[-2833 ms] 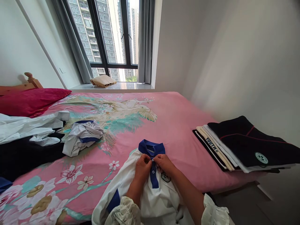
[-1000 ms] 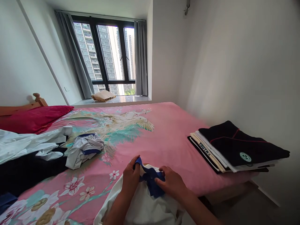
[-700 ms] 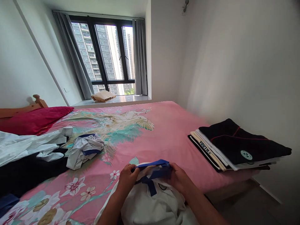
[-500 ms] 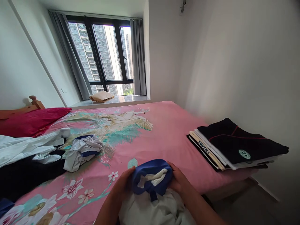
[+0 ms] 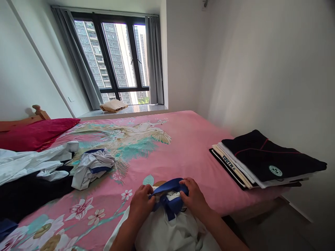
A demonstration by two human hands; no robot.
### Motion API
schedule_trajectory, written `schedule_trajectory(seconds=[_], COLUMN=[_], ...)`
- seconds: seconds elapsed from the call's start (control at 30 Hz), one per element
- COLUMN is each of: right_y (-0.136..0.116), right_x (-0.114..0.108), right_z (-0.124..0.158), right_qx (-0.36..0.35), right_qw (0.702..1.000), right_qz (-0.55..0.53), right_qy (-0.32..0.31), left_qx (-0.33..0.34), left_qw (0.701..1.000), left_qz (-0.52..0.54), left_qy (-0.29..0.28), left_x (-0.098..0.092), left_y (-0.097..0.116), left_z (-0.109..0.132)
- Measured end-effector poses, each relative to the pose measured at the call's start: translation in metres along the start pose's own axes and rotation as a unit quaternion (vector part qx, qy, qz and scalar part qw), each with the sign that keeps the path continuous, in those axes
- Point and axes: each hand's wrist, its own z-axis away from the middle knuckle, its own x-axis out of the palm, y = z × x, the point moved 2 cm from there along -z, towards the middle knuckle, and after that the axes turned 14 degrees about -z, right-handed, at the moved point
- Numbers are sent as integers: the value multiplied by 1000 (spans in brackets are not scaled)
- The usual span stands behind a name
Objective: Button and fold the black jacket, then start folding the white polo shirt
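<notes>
A white polo shirt [image 5: 170, 233] with a blue collar lies gathered at the near edge of the bed. My left hand [image 5: 142, 204] grips the left side of the collar, fingers curled over it. On the other side, my right hand [image 5: 192, 197] pinches the collar's right end between thumb and fingers. The blue placket hangs down between both hands, and white cloth shows inside the neck opening. The lower part of the shirt runs out of view at the bottom.
A crumpled white and blue garment [image 5: 94, 165] lies left on the pink bedsheet [image 5: 183, 146], beside white clothing [image 5: 31, 164] and black clothing [image 5: 34, 195]. A folded stack topped by a black garment [image 5: 261, 153] sits on the right corner. A red pillow [image 5: 39, 132] is far left.
My hands have shifted from the collar's outer sides onto its top edge, fingers now over it. The round neck opening has flattened and narrowed, and the collar sits slightly lower.
</notes>
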Motion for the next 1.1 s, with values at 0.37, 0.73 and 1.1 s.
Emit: schedule_trajectory(seconds=[0.37,0.73,1.1], right_y=[-15,-31,47], right_x=[-3,-23,-46], right_z=[2,-35,-17], right_qx=[1,49,104], right_qw=[982,988,991], right_qz=[174,-139,10], right_qy=[-74,43,-79], left_qx=[-84,-164,-144], left_qw=[976,874,977], left_qz=[185,457,158], left_qy=[76,-14,-10], left_x=[-11,-20,-8], left_y=[6,11,-131], left_z=[0,-11,5])
